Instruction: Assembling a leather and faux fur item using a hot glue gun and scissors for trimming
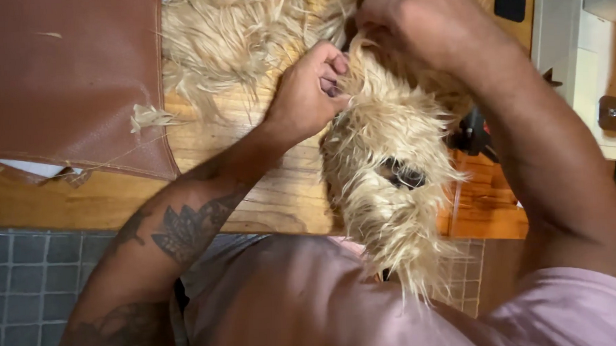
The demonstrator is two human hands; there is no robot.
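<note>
A shaggy piece of long pale-blond fur (382, 157) hangs from the wooden tabletop (254, 195) over its near edge toward my lap. My left hand (308, 91) pinches a tuft of this fur at its upper part, fingers closed on it. My right hand (412, 19) grips the same fur just above and to the right, fingers curled into the strands. More of the blond fur (228, 32) lies spread on the table behind my left hand. A dark patch (404, 176) shows through the hanging fur.
A brown leather sheet (66, 79) covers the table's left part, with a loose fur tuft (149, 117) at its edge. Grey floor tiles (32, 285) lie below left. An orange wooden piece (487, 208) and a white machine (590, 40) stand to the right.
</note>
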